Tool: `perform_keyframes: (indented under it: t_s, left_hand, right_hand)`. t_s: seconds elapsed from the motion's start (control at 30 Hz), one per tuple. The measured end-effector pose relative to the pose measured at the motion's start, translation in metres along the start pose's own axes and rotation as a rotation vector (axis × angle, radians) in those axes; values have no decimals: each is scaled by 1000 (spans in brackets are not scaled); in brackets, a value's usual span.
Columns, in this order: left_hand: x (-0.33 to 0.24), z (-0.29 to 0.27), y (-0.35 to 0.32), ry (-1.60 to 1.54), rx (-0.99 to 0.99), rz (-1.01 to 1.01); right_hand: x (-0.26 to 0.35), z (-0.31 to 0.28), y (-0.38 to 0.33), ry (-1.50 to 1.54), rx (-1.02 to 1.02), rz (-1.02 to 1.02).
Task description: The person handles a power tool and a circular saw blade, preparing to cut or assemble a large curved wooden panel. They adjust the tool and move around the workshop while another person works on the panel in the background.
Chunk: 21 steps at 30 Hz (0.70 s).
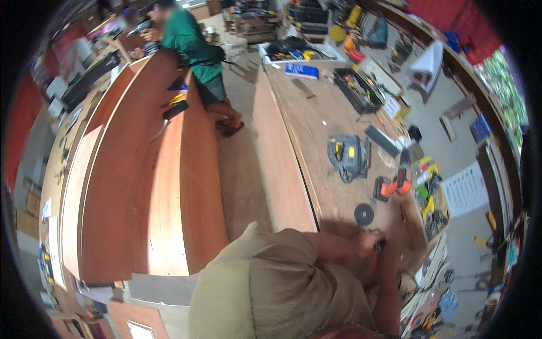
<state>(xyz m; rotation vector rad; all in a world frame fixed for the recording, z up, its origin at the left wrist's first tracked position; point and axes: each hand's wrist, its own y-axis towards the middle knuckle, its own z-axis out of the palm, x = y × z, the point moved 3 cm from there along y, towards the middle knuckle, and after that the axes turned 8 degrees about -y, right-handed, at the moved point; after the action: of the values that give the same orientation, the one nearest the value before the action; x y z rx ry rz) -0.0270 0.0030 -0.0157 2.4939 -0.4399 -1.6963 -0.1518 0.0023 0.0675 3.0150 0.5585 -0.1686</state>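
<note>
My left hand [368, 243] is at the near end of the wooden workbench [305, 118], its fingers curled round a small dark thing I cannot make out. My right hand [389, 240] is close against it, blurred, and its fingers do not show clearly. Just beyond my hands lies a round black disc [364, 214] with a hole in its middle. An orange and black cordless drill [394, 182] rests farther off to the right. Past it, a grey and black jigsaw-like power tool [348, 157] sits on the bench top.
To the left stands a long open wooden cabinet [164, 186] with a black-handled tool [175, 110] on it. A co-worker in a green shirt [192, 42] leans over its far end with a drill. Along the right are a black toolbox [358, 90], a box of small parts [432, 198] and paper sheets [466, 189].
</note>
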Motion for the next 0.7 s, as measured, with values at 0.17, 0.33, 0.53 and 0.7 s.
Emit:
perform_keyframes:
  t_s: [0.17,0.33,0.53,0.7]
  left_hand:
    - [-1,-16,-10,89,109,-27]
    - [-53,-68,-51,456,187,-316]
    - [4,-43,-52,539,302,-320]
    - [-24,-67,-48,262,284,-344]
  right_hand:
    - [8,23,-6,10,51,254]
    - [28,4,-78,708,-30,558]
    - [28,34,-164,890,191,584]
    - [23,49,-189,989,143,576]
